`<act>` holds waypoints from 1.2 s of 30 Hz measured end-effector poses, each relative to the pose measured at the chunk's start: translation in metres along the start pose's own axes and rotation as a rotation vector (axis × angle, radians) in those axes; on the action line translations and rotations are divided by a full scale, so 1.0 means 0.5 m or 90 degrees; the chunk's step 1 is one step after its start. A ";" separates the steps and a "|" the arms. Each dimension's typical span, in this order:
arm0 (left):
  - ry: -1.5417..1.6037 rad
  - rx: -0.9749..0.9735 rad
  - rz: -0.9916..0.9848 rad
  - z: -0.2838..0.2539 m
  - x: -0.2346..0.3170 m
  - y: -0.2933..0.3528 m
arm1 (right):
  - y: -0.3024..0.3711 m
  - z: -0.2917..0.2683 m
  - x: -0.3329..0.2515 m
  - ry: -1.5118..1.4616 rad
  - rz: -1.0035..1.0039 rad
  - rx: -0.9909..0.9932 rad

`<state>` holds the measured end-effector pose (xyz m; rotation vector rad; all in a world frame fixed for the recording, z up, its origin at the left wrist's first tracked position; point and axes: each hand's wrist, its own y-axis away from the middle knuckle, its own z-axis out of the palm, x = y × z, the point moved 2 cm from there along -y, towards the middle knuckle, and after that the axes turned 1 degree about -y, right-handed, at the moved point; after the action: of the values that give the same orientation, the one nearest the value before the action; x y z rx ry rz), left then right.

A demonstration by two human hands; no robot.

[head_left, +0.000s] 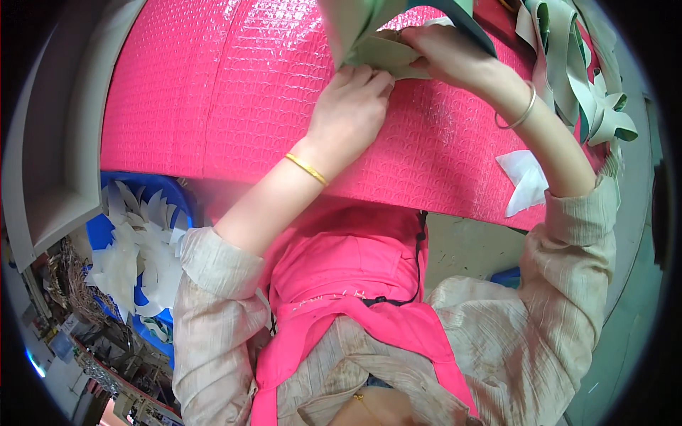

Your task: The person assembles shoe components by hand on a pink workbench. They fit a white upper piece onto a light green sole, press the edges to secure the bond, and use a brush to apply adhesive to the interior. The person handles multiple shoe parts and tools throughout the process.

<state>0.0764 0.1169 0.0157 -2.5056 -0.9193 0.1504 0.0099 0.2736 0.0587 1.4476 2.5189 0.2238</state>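
Note:
My left hand (pixel 352 106) and my right hand (pixel 444 51) meet near the top middle, over a pink bubble-textured table cover (pixel 213 92). Both pinch a pale green sheet piece (pixel 387 53) that hangs from a larger pale green and dark teal sheet (pixel 355 21) at the top edge. The left fingers grip its lower left edge; the right fingers hold its upper right part. A gold bracelet sits on my left wrist, a silver bangle on my right.
Pale green and teal strips (pixel 575 71) lie piled at the top right. A white scrap (pixel 526 181) rests near the table's front edge. A blue bin (pixel 103 231) with several white offcuts stands at the lower left. A grey shelf edge (pixel 57 163) runs along the left.

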 end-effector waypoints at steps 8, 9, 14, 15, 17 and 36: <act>-0.012 -0.024 -0.106 0.003 0.026 -0.024 | -0.013 -0.024 -0.014 -0.007 -0.010 -0.048; -0.055 -0.030 -0.095 0.009 0.035 -0.026 | -0.009 -0.022 -0.015 0.022 -0.086 -0.027; 0.151 0.065 -0.173 0.029 0.031 -0.013 | -0.026 -0.012 -0.005 0.019 -0.083 -0.074; 0.135 0.055 -0.168 0.029 0.036 -0.027 | -0.024 -0.011 0.006 -0.004 -0.104 -0.068; -0.077 -0.007 -0.074 0.022 0.043 -0.047 | -0.028 -0.009 0.019 -0.065 -0.105 -0.066; -0.236 -0.154 0.200 -0.093 -0.005 0.092 | -0.005 -0.020 -0.105 -0.212 0.028 -0.221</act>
<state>0.1132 0.0664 0.0355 -2.8964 -0.7015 0.6582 0.0309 0.2269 0.0740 1.2806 2.0639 0.3724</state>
